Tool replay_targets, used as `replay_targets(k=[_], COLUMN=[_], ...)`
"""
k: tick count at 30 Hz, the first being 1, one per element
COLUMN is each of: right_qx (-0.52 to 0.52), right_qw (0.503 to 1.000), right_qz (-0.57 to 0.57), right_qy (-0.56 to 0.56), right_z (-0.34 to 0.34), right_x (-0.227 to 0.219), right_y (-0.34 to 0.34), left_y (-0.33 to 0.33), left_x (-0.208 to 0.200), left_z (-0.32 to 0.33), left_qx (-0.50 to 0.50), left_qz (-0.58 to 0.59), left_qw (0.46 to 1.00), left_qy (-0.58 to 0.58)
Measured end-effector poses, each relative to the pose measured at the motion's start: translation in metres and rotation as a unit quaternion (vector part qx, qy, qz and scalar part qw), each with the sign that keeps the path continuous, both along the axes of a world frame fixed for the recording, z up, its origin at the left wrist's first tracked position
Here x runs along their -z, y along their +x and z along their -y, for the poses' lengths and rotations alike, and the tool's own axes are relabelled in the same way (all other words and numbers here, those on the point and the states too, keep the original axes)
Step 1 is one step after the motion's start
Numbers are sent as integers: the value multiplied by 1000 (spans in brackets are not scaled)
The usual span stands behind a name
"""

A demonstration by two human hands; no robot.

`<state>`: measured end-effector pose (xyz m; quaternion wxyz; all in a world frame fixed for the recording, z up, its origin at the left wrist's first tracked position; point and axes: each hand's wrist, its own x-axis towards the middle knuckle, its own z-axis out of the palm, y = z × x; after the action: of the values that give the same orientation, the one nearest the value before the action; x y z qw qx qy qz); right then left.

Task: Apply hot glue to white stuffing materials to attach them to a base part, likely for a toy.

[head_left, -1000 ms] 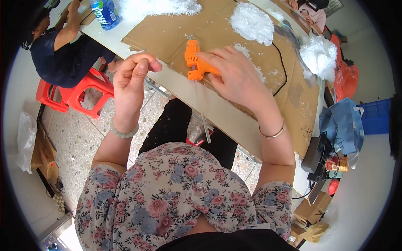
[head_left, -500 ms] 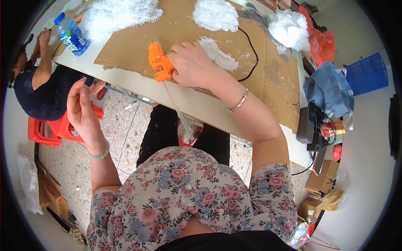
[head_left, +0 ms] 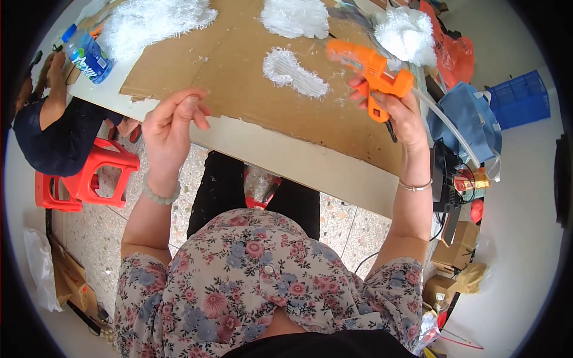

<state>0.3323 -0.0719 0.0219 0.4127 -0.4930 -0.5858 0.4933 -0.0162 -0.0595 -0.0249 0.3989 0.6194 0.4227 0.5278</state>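
Note:
In my right hand (head_left: 401,116) is an orange hot glue gun (head_left: 375,70), held up over the right part of the table with its nozzle pointing left, the tip blurred. A long clear glue stick (head_left: 450,122) sticks out of its back and slants down to the right. My left hand (head_left: 173,122) hovers at the table's near edge, thumb and forefinger pinched together. Whatever sits in that pinch, if anything, is too small to make out. Between the hands, a small white fringed piece (head_left: 293,73) lies on the brown cardboard (head_left: 233,89), touched by neither hand.
White fluffy pieces (head_left: 155,24) lie at the back left, with another (head_left: 295,17) at the back middle and a white bundle (head_left: 406,36) at the right. A blue-capped bottle (head_left: 88,55) stands left. A person (head_left: 51,128) sits beyond red stools (head_left: 104,173). A blue bag (head_left: 465,119) hangs right.
My right hand has lifted the glue gun from the cardboard and carried it right, turning it so the nozzle points left. My left hand has moved right, toward the table's edge.

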Motion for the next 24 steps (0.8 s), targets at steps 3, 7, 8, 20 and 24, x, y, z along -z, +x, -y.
replay_targets(k=[3,7,8,20,24], right_qx=[-4,17,26,37,53], right_qw=[999,997,998,991,981], right_qz=[-12,-19,-10,53,125], right_qy=[-41,-72,-64,-117,-142], right_z=[14,24,30,47,51], right_x=[9,21,24,30,27], right_y=[22,36,27,15,14], left_y=[24,61,62,103,103], left_x=[1,9,10,15,20], left_z=[-16,-55,-65,-100,-94], left_qx=[98,166,181,317,299], left_qz=[-59,-208,-224,-335,-319], left_qw=[993,945,928,854,857], left_qy=[42,188,234,241,274])
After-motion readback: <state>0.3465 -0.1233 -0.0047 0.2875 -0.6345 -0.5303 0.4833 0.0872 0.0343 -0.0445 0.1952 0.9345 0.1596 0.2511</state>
